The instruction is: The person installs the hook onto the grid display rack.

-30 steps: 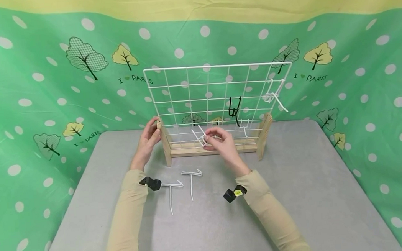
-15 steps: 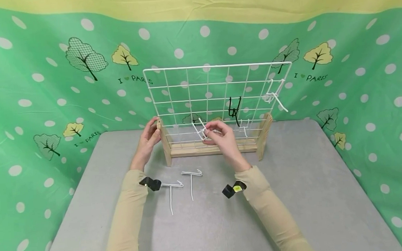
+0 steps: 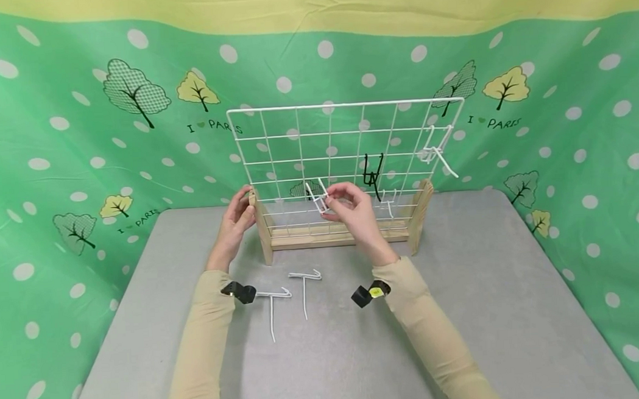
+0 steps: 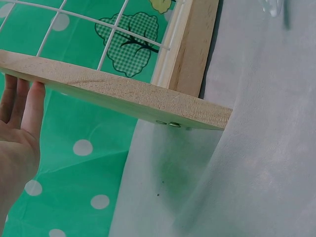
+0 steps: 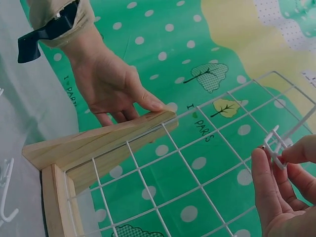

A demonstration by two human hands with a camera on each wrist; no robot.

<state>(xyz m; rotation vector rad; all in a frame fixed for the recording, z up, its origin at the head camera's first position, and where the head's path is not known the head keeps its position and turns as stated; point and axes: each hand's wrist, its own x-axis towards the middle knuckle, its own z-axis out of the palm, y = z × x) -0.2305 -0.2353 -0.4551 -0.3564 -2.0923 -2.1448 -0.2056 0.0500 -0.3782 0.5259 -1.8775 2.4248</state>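
A white wire grid (image 3: pixel 315 134) stands upright in a wooden base (image 3: pixel 322 244) on the grey table. My left hand (image 3: pixel 232 229) holds the left wooden side post (image 3: pixel 263 233) near its top; the thumb lies on its edge and the fingertips (image 4: pixel 35 94) touch its outer face. In front of the lower grid, my right hand (image 3: pixel 358 218) pinches a white wire hook (image 5: pixel 277 143) between thumb and fingers. Its two prongs point upward. Whether the hook touches the grid cannot be told. Two more white hooks (image 3: pixel 304 276) (image 3: pixel 271 295) lie on the table nearer me.
On the grid hang a black hook (image 3: pixel 372 177) right of the middle, a small white hook (image 3: pixel 389 204) low down, and a larger white hook (image 3: pixel 435 152) at the upper right. A green dotted cloth (image 3: pixel 145 137) hangs behind and at both sides of the table.
My right hand has lifted the white hook a little higher in front of the grid. My left hand stays on the wooden post.
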